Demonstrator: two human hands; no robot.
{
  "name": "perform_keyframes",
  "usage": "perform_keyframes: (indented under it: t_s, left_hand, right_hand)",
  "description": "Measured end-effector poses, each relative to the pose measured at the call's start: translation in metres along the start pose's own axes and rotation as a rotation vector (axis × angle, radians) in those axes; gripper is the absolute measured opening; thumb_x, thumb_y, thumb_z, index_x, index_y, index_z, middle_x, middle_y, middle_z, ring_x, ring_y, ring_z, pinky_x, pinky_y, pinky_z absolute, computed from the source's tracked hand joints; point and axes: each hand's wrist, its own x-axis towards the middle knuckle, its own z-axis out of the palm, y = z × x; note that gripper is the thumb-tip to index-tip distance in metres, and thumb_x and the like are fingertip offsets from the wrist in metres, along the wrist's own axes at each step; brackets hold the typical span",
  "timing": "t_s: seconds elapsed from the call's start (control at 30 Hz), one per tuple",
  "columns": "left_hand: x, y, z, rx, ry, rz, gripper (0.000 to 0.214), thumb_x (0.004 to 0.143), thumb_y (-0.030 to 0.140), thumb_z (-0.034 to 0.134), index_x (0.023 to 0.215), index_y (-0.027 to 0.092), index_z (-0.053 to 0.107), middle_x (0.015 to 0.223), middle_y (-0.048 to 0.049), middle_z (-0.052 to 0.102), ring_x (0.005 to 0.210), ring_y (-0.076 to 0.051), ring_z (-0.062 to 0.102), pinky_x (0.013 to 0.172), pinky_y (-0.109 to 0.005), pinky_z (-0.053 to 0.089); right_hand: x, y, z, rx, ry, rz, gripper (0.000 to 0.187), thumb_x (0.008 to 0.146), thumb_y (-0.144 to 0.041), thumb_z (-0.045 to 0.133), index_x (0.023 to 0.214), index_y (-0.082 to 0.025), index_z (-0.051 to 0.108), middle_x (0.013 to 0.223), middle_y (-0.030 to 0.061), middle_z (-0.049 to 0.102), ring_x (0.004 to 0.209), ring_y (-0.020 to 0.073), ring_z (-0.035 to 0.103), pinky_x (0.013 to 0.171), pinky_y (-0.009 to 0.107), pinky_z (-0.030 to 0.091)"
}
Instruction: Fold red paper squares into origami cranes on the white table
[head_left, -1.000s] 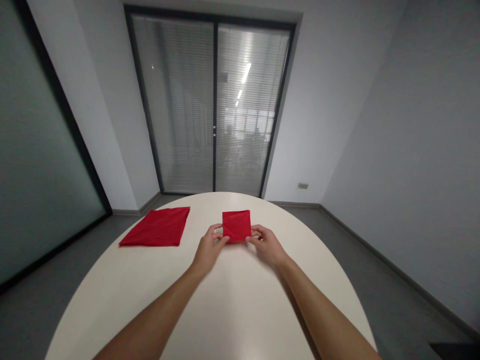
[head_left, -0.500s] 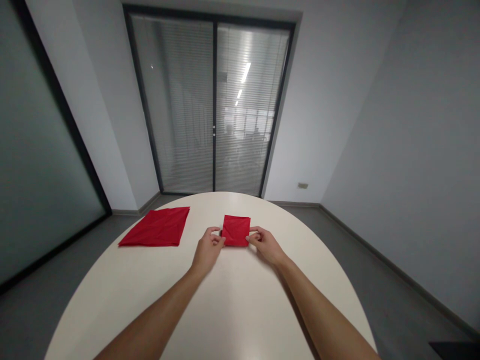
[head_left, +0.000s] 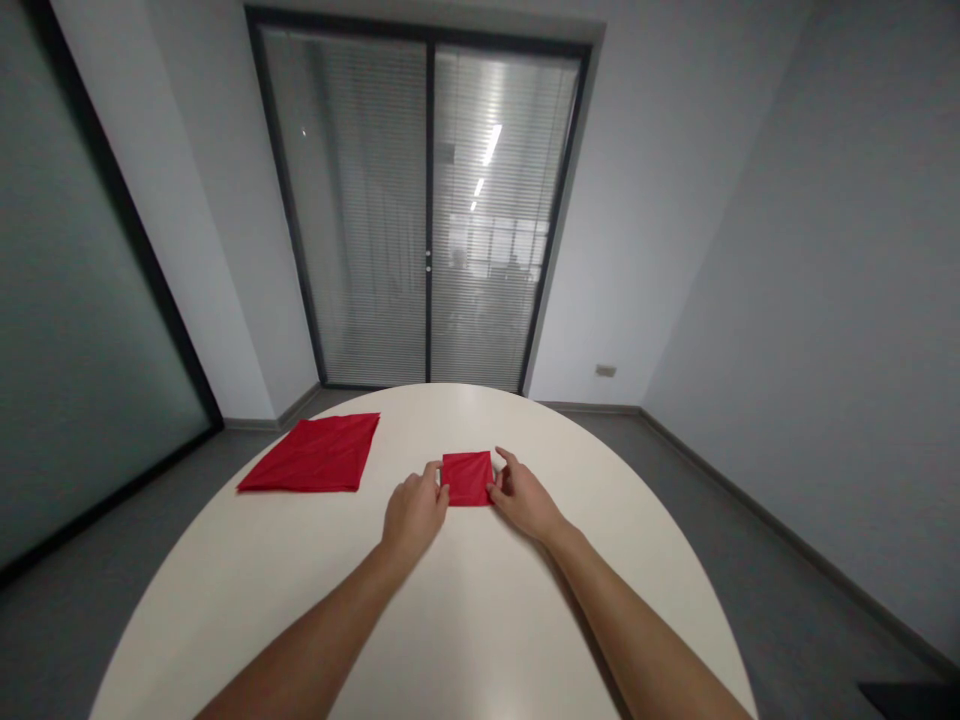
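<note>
A small red cloth (head_left: 467,479), folded to a near square, lies on the table in front of me. At its left edge is my left hand (head_left: 414,515), thumb on the lower left corner and index finger by the upper left side; the hand is closed on that edge. My right hand (head_left: 528,500) is beside the right edge, its thumb touching near the lower right corner. Its index finger is raised and stands apart from the cloth, so the hand is partly open. The undersides of the fingers are hidden.
A larger folded red cloth (head_left: 319,456) lies on the left part of the round white table (head_left: 465,620). Behind the table stands a dark-framed glass partition with blinds (head_left: 375,220). A wall socket (head_left: 605,371) is low on the wall at right.
The small red cloth has shifted slightly toward me and left, and looks flatter. My right index finger has lifted away from its edge. The larger cloth has stayed put.
</note>
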Motion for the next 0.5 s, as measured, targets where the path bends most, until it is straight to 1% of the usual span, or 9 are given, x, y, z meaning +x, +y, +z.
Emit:
perform_keyframes:
  t_s: [0.07, 0.13, 0.17, 0.2, 0.27, 0.33, 0.37, 0.43, 0.5]
  left_hand:
    - [-0.001, 0.002, -0.003, 0.046, -0.008, 0.027, 0.031, 0.099, 0.029, 0.045, 0.125, 0.021, 0.059, 0.091, -0.0097, 0.07, 0.086, -0.025, 0.066, 0.076, -0.032, 0.043]
    - [-0.002, 0.003, -0.004, 0.07, -0.006, 0.075, 0.028, 0.099, 0.027, 0.044, 0.118, 0.021, 0.063, 0.093, -0.0107, 0.07, 0.09, -0.026, 0.065, 0.078, -0.034, 0.044]
    - [-0.002, 0.004, -0.005, 0.078, -0.001, 0.101, 0.027, 0.099, 0.025, 0.044, 0.115, 0.02, 0.065, 0.094, -0.0114, 0.07, 0.093, -0.027, 0.064, 0.08, -0.035, 0.044]
    - [-0.003, 0.004, -0.005, 0.085, 0.006, 0.124, 0.026, 0.098, 0.024, 0.044, 0.112, 0.02, 0.066, 0.096, -0.012, 0.07, 0.095, -0.028, 0.063, 0.081, -0.036, 0.044]
    - [-0.004, 0.002, -0.004, 0.092, 0.023, 0.15, 0.025, 0.097, 0.024, 0.047, 0.109, 0.02, 0.069, 0.101, -0.0131, 0.068, 0.099, -0.03, 0.061, 0.083, -0.039, 0.045]
    - [-0.003, -0.001, 0.0, 0.076, 0.046, 0.164, 0.024, 0.095, 0.024, 0.05, 0.108, 0.02, 0.07, 0.108, -0.0136, 0.067, 0.103, -0.03, 0.06, 0.085, -0.041, 0.046]
    - [-0.003, -0.002, 0.002, 0.057, 0.056, 0.179, 0.024, 0.095, 0.024, 0.052, 0.109, 0.02, 0.071, 0.113, -0.0136, 0.066, 0.106, -0.03, 0.059, 0.088, -0.042, 0.047]
    - [-0.001, -0.005, 0.006, 0.007, 0.06, 0.234, 0.025, 0.093, 0.02, 0.053, 0.11, 0.021, 0.072, 0.124, -0.013, 0.064, 0.114, -0.03, 0.057, 0.094, -0.043, 0.046]
    - [-0.001, -0.006, 0.008, -0.049, 0.044, 0.3, 0.027, 0.092, 0.018, 0.054, 0.111, 0.023, 0.072, 0.129, -0.0115, 0.063, 0.12, -0.028, 0.056, 0.102, -0.044, 0.044]
  right_hand:
    - [-0.003, -0.008, -0.003, -0.103, 0.03, -0.119, 0.059, 0.087, -0.025, 0.06, 0.144, -0.014, 0.049, 0.106, 0.0123, 0.069, 0.101, 0.0256, 0.06, 0.093, 0.04, 0.046]
    - [-0.006, -0.014, -0.005, -0.172, -0.014, -0.267, 0.051, 0.09, -0.027, 0.059, 0.139, -0.019, 0.056, 0.128, 0.015, 0.062, 0.118, 0.0286, 0.054, 0.103, 0.044, 0.041]
    - [-0.008, -0.016, -0.005, -0.198, -0.044, -0.317, 0.048, 0.091, -0.03, 0.059, 0.138, -0.021, 0.058, 0.138, 0.0152, 0.057, 0.126, 0.0303, 0.049, 0.106, 0.046, 0.039]
    - [-0.01, -0.018, -0.004, -0.222, -0.066, -0.343, 0.045, 0.091, -0.032, 0.06, 0.136, -0.023, 0.061, 0.146, 0.015, 0.05, 0.132, 0.0323, 0.044, 0.109, 0.049, 0.036]
    - [-0.013, -0.019, -0.001, -0.264, -0.077, -0.341, 0.042, 0.092, -0.037, 0.061, 0.131, -0.024, 0.066, 0.157, 0.014, 0.037, 0.142, 0.0366, 0.032, 0.113, 0.054, 0.031]
    - [-0.014, -0.018, 0.001, -0.286, -0.078, -0.318, 0.039, 0.092, -0.038, 0.061, 0.128, -0.024, 0.068, 0.161, 0.0132, 0.03, 0.147, 0.0386, 0.024, 0.116, 0.057, 0.027]
    - [-0.014, -0.018, 0.002, -0.289, -0.084, -0.313, 0.038, 0.093, -0.038, 0.06, 0.126, -0.024, 0.069, 0.161, 0.013, 0.031, 0.148, 0.0384, 0.023, 0.116, 0.057, 0.026]
    - [-0.014, -0.019, 0.001, -0.285, -0.101, -0.321, 0.034, 0.094, -0.037, 0.059, 0.123, -0.022, 0.07, 0.157, 0.0132, 0.038, 0.147, 0.0366, 0.026, 0.117, 0.056, 0.027]
    - [-0.013, -0.022, -0.001, -0.268, -0.109, -0.342, 0.033, 0.096, -0.036, 0.056, 0.121, -0.021, 0.07, 0.151, 0.0124, 0.048, 0.145, 0.0332, 0.032, 0.118, 0.054, 0.026]
